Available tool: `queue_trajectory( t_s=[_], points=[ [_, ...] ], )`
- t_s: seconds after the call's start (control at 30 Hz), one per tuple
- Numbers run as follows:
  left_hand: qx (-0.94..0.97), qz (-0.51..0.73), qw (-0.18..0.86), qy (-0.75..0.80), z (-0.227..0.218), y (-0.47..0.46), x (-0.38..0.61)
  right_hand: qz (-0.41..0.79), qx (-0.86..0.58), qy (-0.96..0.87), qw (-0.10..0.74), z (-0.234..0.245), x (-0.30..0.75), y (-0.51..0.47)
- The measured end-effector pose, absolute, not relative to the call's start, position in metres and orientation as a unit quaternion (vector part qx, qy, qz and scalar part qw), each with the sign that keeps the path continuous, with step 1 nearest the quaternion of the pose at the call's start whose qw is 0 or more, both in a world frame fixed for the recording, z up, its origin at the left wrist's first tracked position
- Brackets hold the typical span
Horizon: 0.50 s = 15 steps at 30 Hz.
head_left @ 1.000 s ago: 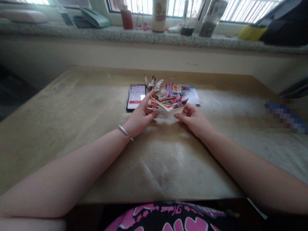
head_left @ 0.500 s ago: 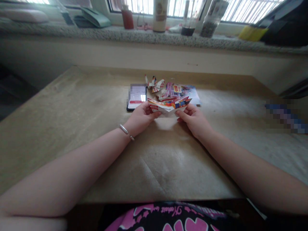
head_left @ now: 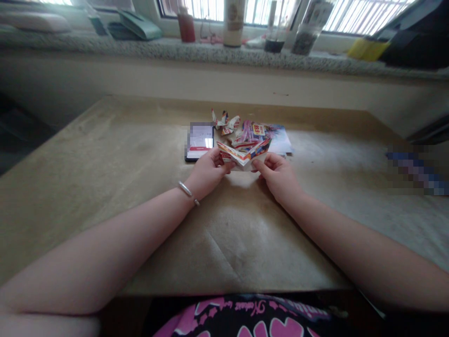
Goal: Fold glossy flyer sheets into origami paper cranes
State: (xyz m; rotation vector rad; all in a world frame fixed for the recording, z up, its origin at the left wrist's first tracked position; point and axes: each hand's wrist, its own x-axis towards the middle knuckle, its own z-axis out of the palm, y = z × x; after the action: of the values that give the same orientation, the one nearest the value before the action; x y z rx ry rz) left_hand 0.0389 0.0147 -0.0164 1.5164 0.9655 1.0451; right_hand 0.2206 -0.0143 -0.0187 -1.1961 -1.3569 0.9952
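Between my two hands is a folded piece of printed paper (head_left: 244, 157), red, orange and white, bent into a V along its top edge. My left hand (head_left: 209, 169) pinches its left end, thumb in front. The right end is pinched by my right hand (head_left: 274, 172), its thumb near the middle fold. Close beyond my left fingers lies a phone (head_left: 199, 142) with a lit screen. Behind the held paper are crumpled or folded printed paper pieces (head_left: 226, 123) and a pink-purple printed leaflet (head_left: 253, 132).
A pale sheet (head_left: 280, 139) lies under the leaflet. Far right on the table (head_left: 147, 243) is a blurred blue-pink item (head_left: 417, 172). Bottles, including a red one (head_left: 186, 26), line the stone windowsill (head_left: 196, 52) along with a green case (head_left: 140, 25).
The paper's middle has bent down into a sharper V and its ends have come closer. My right hand has shifted slightly left; my left hand moved a little right.
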Motion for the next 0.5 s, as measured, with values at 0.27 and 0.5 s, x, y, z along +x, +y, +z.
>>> queue_trajectory(
  t_s=[0.27, 0.5],
  points=[
    [0.643, 0.426, 0.516, 0.371, -0.0191, 0.0156, 0.0347, 0.409, -0.493, -0.597, 0.483, -0.0229, 0.2243, -0.0111],
    [0.667, 0.418, 0.504, 0.356, -0.0183, 0.0128, 0.0359, 0.405, -0.475, -0.631, 0.46, -0.0261, 0.2261, -0.0105]
  ],
)
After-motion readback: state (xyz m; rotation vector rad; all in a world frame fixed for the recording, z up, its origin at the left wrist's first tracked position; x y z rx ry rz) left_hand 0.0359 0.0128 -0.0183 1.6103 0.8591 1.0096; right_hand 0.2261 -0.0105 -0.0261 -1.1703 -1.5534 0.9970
